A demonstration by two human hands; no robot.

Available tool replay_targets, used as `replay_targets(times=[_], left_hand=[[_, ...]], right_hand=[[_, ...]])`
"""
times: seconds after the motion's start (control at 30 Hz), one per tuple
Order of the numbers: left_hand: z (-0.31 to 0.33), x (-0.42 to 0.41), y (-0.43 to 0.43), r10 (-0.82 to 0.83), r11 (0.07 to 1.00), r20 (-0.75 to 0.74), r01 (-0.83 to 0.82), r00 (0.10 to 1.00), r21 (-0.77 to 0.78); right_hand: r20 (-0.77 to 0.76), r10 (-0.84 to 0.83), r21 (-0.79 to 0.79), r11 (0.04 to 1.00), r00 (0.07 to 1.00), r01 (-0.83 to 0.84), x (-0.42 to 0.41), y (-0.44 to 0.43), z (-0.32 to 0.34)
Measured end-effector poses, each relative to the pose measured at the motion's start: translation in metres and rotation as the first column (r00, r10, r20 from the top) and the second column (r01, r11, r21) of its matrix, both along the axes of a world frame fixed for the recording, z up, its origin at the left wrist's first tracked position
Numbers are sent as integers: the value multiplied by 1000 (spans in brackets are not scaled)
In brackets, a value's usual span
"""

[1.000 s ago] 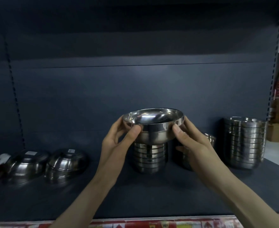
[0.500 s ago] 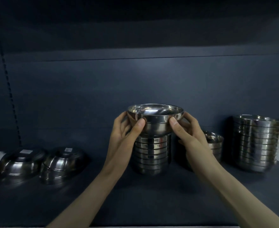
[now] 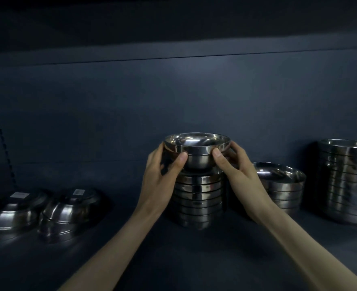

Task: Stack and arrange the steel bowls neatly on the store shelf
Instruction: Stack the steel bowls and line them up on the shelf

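Note:
A shiny steel bowl (image 3: 197, 152) sits upright at the top of a middle stack of bowls (image 3: 197, 202) on the dark shelf (image 3: 173, 259). My left hand (image 3: 162, 177) grips its left side, thumb on the front wall. My right hand (image 3: 238, 175) grips its right side the same way. The bowl's base is level with the top of the stack; whether it has settled in I cannot tell.
A short stack of bowls (image 3: 282, 185) stands right of my right hand, and a taller, wider stack (image 3: 347, 181) stands at the far right. At the left lie upside-down bowls with stickers (image 3: 70, 211) (image 3: 11, 213). The shelf's back panel is close behind.
The bowl has come down a little onto the middle stack, both hands still on it. The view has shifted left, so the right-hand stacks sit further right.

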State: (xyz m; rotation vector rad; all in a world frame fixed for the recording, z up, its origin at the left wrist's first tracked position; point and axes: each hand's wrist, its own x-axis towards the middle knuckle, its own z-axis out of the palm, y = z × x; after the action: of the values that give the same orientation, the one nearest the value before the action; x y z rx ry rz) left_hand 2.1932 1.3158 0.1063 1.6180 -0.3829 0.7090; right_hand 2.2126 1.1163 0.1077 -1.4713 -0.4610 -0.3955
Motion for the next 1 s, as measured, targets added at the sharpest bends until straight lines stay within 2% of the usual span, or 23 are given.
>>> replay_targets(times=[0.1, 0.3, 1.0], left_hand=[[-12, 10, 3, 23, 1000, -24, -23, 999, 12], [-32, 15, 4, 35, 998, -52, -32, 998, 46], [-41, 6, 2, -43, 999, -134, 42, 990, -9]], right_hand=[[-34, -54, -84, 995, 998, 51, 17, -1, -14], [-24, -120, -141, 983, 992, 115, 28, -2, -31], [-59, -104, -128, 987, 993, 96, 30, -3, -61]])
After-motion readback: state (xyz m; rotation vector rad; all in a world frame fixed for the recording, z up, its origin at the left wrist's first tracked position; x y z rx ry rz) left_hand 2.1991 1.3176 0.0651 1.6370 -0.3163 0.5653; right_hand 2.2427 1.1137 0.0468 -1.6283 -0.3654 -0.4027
